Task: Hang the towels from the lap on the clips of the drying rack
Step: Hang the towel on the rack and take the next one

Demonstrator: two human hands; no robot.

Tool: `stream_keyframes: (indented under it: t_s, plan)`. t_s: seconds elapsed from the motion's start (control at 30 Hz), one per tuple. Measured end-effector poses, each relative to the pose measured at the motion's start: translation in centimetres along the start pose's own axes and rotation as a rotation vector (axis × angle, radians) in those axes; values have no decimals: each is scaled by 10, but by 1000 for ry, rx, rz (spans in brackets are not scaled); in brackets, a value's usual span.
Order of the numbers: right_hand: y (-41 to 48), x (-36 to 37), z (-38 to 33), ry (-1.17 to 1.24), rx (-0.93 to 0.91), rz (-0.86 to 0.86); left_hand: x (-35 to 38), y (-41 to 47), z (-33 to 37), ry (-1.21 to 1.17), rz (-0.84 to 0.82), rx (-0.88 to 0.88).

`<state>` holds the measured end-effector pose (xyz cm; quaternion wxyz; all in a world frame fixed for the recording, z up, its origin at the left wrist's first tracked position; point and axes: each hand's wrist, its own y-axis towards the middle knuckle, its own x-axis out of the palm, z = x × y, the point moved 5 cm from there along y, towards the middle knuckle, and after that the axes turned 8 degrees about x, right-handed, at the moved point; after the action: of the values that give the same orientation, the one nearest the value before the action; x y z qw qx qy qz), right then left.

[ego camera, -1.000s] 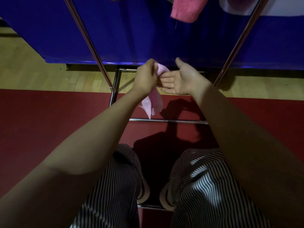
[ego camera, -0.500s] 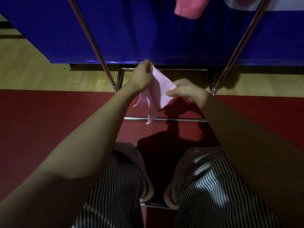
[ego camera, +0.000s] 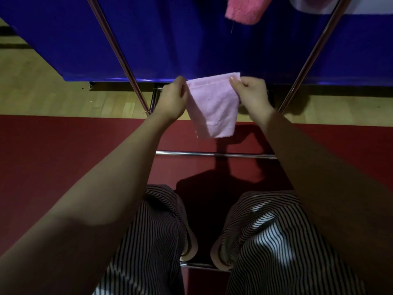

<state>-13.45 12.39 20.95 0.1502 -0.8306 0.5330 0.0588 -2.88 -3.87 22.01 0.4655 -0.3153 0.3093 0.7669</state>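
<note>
Towel (ego camera: 212, 105) unfolded, left hand (ego camera: 173, 100), right hand (ego camera: 252, 96) pinching

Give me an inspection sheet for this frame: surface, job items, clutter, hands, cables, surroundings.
Surface: red floor under the rack, wooden floor beyond it.
Job's things: light pink towel held up between both hands, lower edge hanging free; darker pink towel hangs at the top edge; rack poles and crossbar in view; clips not in view; no towels seen on the lap.
Clutter: nothing seen.
Hands: left hand grips one top corner of the light pink towel, right hand pinches the other.
Cables: nothing seen.
Surroundings: blue panel behind the rack; striped trousers and shoes below.
</note>
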Motion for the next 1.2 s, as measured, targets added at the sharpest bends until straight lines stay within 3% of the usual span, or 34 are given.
stream_keyframes:
  t_s: [0.27,0.43,0.63,0.83,1.07,1.13,1.2]
  plan:
    - [7,16,8,-129,137,131,4,4,-1,-44,81,-185]
    - [5,29,-2,-277,177,121,8,2,12,-6,163,-245]
    - [-3,57,0,-180,227,-43,20,-2,29,-247,268,-235]
    - [-11,68,-5,12,345,-274,30,0,19,-572,238,-336]
    - [-22,60,-5,33,284,-663,23,2,11,-625,164,-340]
    - [-22,55,-3,-21,286,-663,22,5,4,-555,110,-350]
    - [-14,47,4,-92,246,-539,17,8,-1,-573,69,-354]
